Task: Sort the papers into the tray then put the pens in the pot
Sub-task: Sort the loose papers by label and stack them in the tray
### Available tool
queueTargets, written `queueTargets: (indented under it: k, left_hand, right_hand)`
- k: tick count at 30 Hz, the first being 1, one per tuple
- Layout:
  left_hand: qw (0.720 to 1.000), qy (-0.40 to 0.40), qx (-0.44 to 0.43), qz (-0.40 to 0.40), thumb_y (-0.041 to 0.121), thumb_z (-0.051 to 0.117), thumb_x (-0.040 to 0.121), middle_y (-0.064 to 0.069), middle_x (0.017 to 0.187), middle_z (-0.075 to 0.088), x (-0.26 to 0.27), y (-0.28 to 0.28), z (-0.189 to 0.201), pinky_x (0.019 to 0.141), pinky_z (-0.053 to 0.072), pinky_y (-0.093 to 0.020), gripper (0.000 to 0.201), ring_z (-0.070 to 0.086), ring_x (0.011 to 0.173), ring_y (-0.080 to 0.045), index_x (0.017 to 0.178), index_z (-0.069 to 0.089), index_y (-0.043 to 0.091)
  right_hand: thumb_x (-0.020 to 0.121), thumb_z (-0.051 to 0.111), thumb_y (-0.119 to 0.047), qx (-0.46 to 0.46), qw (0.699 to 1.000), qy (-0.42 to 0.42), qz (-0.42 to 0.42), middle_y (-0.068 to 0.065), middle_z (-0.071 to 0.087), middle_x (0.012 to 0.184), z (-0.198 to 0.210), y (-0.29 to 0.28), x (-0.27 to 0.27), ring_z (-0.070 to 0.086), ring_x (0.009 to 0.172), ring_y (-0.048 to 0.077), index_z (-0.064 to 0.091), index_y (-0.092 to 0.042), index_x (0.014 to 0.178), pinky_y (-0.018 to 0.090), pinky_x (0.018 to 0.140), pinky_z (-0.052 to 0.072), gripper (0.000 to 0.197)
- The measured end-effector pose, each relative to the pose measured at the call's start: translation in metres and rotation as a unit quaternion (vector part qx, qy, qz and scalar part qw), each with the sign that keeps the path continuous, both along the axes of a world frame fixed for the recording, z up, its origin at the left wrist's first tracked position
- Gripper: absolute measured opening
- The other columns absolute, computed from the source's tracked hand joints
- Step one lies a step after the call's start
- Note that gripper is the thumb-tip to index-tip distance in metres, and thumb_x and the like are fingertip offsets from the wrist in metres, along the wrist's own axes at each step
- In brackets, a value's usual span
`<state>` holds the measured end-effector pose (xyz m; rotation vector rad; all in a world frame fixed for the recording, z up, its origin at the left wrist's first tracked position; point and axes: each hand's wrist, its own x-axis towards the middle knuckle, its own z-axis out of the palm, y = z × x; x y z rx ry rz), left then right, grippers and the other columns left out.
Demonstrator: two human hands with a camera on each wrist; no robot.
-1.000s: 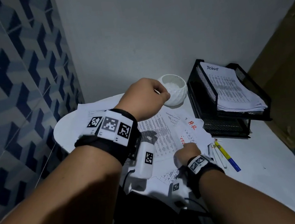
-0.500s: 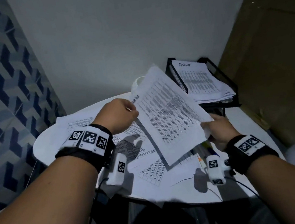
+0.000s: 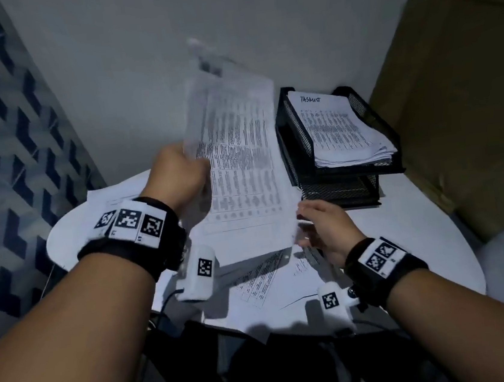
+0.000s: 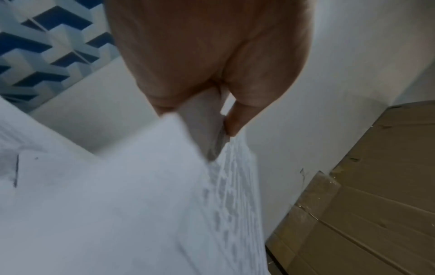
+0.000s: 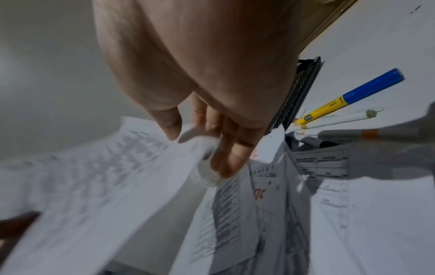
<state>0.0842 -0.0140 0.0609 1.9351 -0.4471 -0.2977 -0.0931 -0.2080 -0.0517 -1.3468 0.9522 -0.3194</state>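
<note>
Left grip [image 3: 179,170], right grip [image 3: 324,229] hold sheet [image 3: 241,167]; tray [image 3: 295,129] top holds paper stack [image 3: 341,130]

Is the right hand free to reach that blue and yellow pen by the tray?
Probably not yet: the right hand, like the left hand, holds the printed sheet. The blue and yellow pen lies uncovered nearby, so once the sheet is let go the way looks free.

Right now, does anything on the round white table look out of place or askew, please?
Loose printed sheets lie criss-crossed on the table, one overhanging its near edge; a blue and yellow pen lies beside the black mesh tray. The right hand curls the lifted sheet's corner.
</note>
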Motion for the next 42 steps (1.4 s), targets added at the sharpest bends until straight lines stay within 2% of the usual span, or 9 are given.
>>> queueTargets:
  k: [4, 8, 10, 14, 19, 26, 30, 35, 42]
  left_hand:
    - [0.994, -0.075, 0.073, -0.013, 0.013, 0.06, 0.087, -0.003, 0.073, 0.07, 0.014, 0.008, 0.0, 0.073, 0.056, -0.037, 0.01, 0.069, 0.077, -0.029, 0.08, 0.067, 0.01]
    - [0.99, -0.091, 0.106, -0.034, 0.015, 0.06, 0.091, 0.009, 0.07, 0.064, 0.02, 0.013, 0.004, 0.063, 0.042, -0.028, 0.017, 0.065, 0.077, -0.024, 0.075, 0.064, 0.02]
    - [0.989, -0.1, 0.102, -0.036, 0.013, 0.059, 0.092, 0.012, 0.069, 0.061, 0.02, 0.015, 0.008, 0.061, 0.037, -0.027, 0.022, 0.061, 0.072, -0.018, 0.072, 0.061, 0.023]
    - [0.988, -0.107, 0.097, -0.047, 0.009, 0.056, 0.092, 0.01, 0.069, 0.062, 0.024, 0.016, 0.01, 0.052, 0.036, -0.022, 0.027, 0.06, 0.068, -0.01, 0.069, 0.06, 0.024]
    - [0.987, -0.115, 0.096, -0.057, 0.008, 0.055, 0.09, 0.003, 0.068, 0.063, 0.027, 0.019, 0.014, 0.056, 0.042, -0.023, 0.017, 0.065, 0.073, -0.026, 0.078, 0.066, 0.014]
    - [0.985, -0.121, 0.107, -0.056, 0.008, 0.054, 0.092, 0.0, 0.07, 0.064, 0.025, 0.021, 0.014, 0.053, 0.04, -0.023, 0.019, 0.063, 0.07, -0.021, 0.078, 0.065, 0.016]
    - [0.986, -0.109, 0.116, -0.054, 0.009, 0.055, 0.091, 0.003, 0.075, 0.067, 0.024, 0.02, 0.01, 0.057, 0.041, -0.026, 0.023, 0.065, 0.074, -0.017, 0.073, 0.062, 0.022]
    - [0.984, -0.113, 0.135, -0.032, 0.008, 0.051, 0.088, -0.007, 0.078, 0.069, 0.025, 0.022, 0.005, 0.07, 0.045, -0.032, 0.019, 0.066, 0.084, -0.034, 0.075, 0.061, 0.017]
    - [0.985, -0.109, 0.132, -0.006, 0.007, 0.049, 0.092, 0.0, 0.073, 0.063, 0.016, 0.017, 0.001, 0.074, 0.039, -0.029, 0.023, 0.06, 0.082, -0.028, 0.077, 0.059, 0.022]
  right_hand:
    - [0.092, 0.063, -0.012, 0.026, 0.992, 0.092, -0.08, 0.007, 0.056, 0.057, -0.036, -0.021, 0.003, 0.054, 0.054, 0.024, 0.054, -0.023, 0.088, 0.031, 0.051, 0.046, 0.015]
    - [0.08, 0.07, -0.022, -0.082, 0.974, 0.201, -0.059, 0.018, 0.069, 0.08, -0.054, -0.039, 0.011, 0.062, 0.061, 0.026, 0.061, -0.016, 0.076, 0.038, 0.059, 0.061, 0.011]
    - [0.083, 0.072, -0.015, -0.113, 0.966, 0.228, -0.055, 0.018, 0.069, 0.076, -0.052, -0.038, 0.018, 0.059, 0.056, 0.025, 0.063, -0.008, 0.074, 0.023, 0.046, 0.048, 0.015]
    - [0.083, 0.072, -0.011, -0.142, 0.956, 0.249, -0.061, 0.013, 0.063, 0.072, -0.052, -0.041, 0.036, 0.057, 0.061, 0.025, 0.061, -0.004, 0.072, 0.027, 0.058, 0.044, 0.017]
    - [0.083, 0.071, -0.021, -0.25, 0.928, 0.269, -0.064, 0.006, 0.05, 0.061, -0.045, -0.038, 0.05, 0.049, 0.056, 0.027, 0.047, -0.011, 0.058, 0.027, 0.052, 0.041, 0.036]
    - [0.097, 0.062, -0.02, -0.37, 0.904, 0.214, -0.022, 0.008, 0.068, 0.071, -0.013, -0.041, 0.032, 0.062, 0.07, 0.028, 0.077, -0.01, 0.081, 0.026, 0.065, 0.045, 0.024]
    - [0.099, 0.059, -0.017, -0.433, 0.892, 0.133, 0.0, 0.005, 0.068, 0.069, 0.022, -0.051, 0.015, 0.062, 0.068, 0.023, 0.071, -0.013, 0.074, 0.027, 0.064, 0.045, 0.028]
    - [0.103, 0.056, -0.018, -0.459, 0.886, -0.011, -0.06, 0.005, 0.072, 0.093, 0.082, -0.062, -0.006, 0.067, 0.089, 0.02, 0.073, -0.012, 0.098, 0.03, 0.083, 0.052, 0.019]
    - [0.099, 0.053, -0.016, -0.426, 0.869, -0.184, -0.172, -0.022, 0.054, 0.071, 0.148, -0.069, -0.035, 0.048, 0.064, -0.011, 0.059, -0.032, 0.081, 0.012, 0.066, 0.041, 0.025]
